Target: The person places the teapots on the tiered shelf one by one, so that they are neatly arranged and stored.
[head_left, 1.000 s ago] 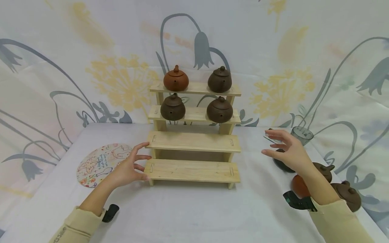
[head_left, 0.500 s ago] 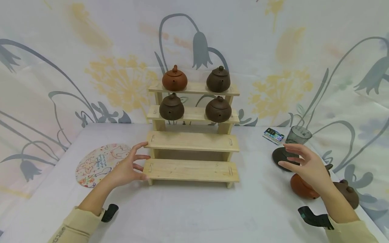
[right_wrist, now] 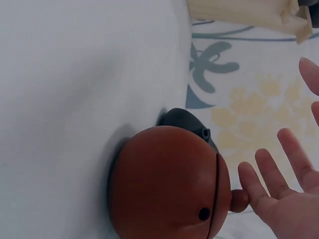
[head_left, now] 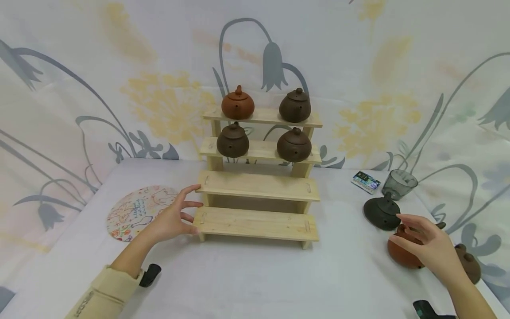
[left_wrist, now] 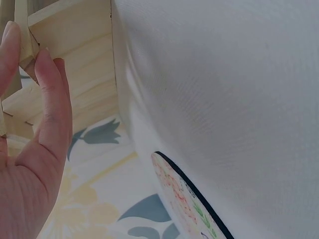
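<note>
A four-tier pale wooden display stand (head_left: 259, 184) stands mid-table, with teapots on its upper two shelves: a reddish-brown teapot (head_left: 237, 105) and dark brown ones. My left hand (head_left: 171, 223) grips the stand's left end at the lower shelves; in the left wrist view thumb and fingers lie either side of a shelf board's end (left_wrist: 29, 47). At the right, my right hand (head_left: 434, 250) hovers over another reddish-brown teapot (head_left: 404, 252), thumb and fingers spread. A fingertip overlaps the lid's knob (right_wrist: 239, 200) in the right wrist view.
A black teapot (head_left: 381, 212) stands just behind the reddish-brown one. Brown teapots (head_left: 468, 263) are partly hidden by the right hand. Behind lie a small printed card (head_left: 365, 182) and a grey glass (head_left: 399, 184). A round patterned mat (head_left: 137, 212) lies at the left.
My right hand has moved right and towards me, from near the card and glass to over the reddish-brown teapot. My left hand stays at the stand; the head view has shifted slightly.
</note>
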The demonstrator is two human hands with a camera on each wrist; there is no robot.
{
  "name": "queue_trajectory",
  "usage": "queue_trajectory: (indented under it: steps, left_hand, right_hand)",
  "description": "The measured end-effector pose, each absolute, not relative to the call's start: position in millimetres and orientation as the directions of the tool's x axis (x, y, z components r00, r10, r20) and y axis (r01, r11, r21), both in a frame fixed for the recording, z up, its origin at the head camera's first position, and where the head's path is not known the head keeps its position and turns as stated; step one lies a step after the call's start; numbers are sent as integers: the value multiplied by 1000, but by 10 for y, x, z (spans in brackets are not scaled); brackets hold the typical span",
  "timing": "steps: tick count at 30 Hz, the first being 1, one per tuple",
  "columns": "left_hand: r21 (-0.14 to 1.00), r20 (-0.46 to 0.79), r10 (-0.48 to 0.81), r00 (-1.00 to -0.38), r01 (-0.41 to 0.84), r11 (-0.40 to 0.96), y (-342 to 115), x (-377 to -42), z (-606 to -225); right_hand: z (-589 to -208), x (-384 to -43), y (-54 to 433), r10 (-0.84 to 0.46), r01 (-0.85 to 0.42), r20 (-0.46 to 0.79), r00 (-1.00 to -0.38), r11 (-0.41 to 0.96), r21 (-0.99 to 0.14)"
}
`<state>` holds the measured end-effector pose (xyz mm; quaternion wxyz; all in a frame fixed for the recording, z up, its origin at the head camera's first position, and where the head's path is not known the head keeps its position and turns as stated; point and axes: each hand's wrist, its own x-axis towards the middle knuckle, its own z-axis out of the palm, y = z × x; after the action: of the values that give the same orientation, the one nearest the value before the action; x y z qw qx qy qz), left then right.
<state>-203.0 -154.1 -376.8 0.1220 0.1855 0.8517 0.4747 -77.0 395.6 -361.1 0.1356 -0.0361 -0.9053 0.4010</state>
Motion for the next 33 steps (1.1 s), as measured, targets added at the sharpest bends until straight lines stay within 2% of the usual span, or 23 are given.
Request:
queue_trajectory:
  steps: [4,8,13,18,23,26,30,33]
  left_hand:
    - [854,-41,431,-901,192,483,-1512,-2028,-3766]
    - [852,-43,432,-901,193,487,-1505,-2026,-3769]
    - [850,-42,429,-902,194,490,-1526,-2013,-3770]
    - [855,-26,440,-898,208,475,-1545,-2007,-3742]
    - [851,-15,443,-896,221,476,-1551,-2008,-3708]
    - [856,-25,442,-897,209,473,-1552,-2008,-3709]
    - [853,-33,437,-899,203,481,-1551,-2013,-3726]
    - [848,-33,439,-898,207,487,-1533,-2022,-3737]
  right_hand:
    - [-3674,-685,4007,221,-34,243,-945,670,-741]
    - [-3714,-620,4055,308,53,227,-924,690,-722]
    - [-3782,-598,4141,344,177,114,-932,707,-685]
    - [-3773,-656,4213,292,244,-36,-956,720,-649]
    - [-3746,-730,4212,225,313,-218,-950,669,-674]
    - [-3791,-752,4146,141,293,-265,-954,623,-725]
    - [-3854,-792,4028,27,171,-203,-979,651,-740]
    - [-3861,-828,3945,13,118,-153,-988,702,-703]
